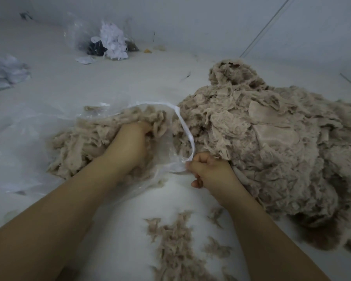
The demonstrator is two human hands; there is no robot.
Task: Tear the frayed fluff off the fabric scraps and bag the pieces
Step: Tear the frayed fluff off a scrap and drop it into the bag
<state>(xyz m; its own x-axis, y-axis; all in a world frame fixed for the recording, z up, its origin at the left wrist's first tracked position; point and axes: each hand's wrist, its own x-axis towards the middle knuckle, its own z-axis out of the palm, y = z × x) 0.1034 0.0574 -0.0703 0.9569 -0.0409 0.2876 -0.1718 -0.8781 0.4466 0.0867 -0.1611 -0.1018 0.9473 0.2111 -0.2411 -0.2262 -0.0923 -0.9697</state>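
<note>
Left fingers: I see the left hand (128, 146) buried in beige frayed scraps (85, 138), fingertips hidden.
Far clear bag (109, 39): contents blurred.
Beige scrap heap (272, 149): cut off at right edge.

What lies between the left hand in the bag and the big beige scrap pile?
In the head view, the clear plastic bag's white rim runs between the left hand and the scrap pile; the right hand pinches it.

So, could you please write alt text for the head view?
The left hand pushes beige fabric scraps into a clear plastic bag while the right hand pinches the bag's rim open. A large scrap pile lies right; loose fluff lies near.
</note>
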